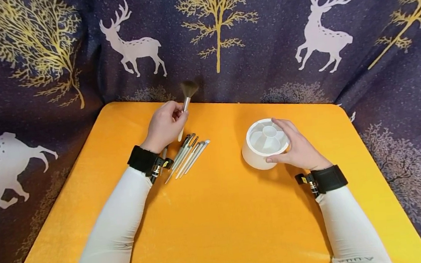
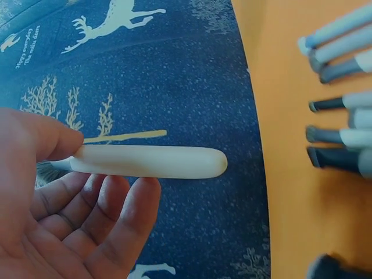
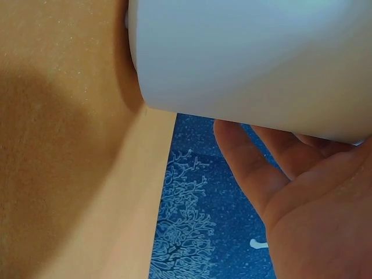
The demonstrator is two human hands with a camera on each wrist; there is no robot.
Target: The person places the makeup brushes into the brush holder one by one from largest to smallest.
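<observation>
My left hand (image 1: 165,126) holds up a makeup brush (image 1: 189,88) above the far left of the table, its wide dark bristles pointing up and away. In the left wrist view, thumb and fingers pinch the pale handle (image 2: 154,161), whose rounded end sticks out free. Below and beside that hand lies a loose row of several thinner makeup brushes (image 1: 191,155). On the right, a round white brush holder (image 1: 256,158) has an open top split into compartments around a central ring. My right hand (image 1: 303,150) grips its right side, thumb at the front and fingers behind.
Both hands work over a yellow-orange table (image 1: 219,231) with rounded corners. A dark blue cloth (image 1: 206,86) printed with white deer and golden trees hangs behind it and at both sides. Black wrist straps (image 1: 329,178) carry the small cameras.
</observation>
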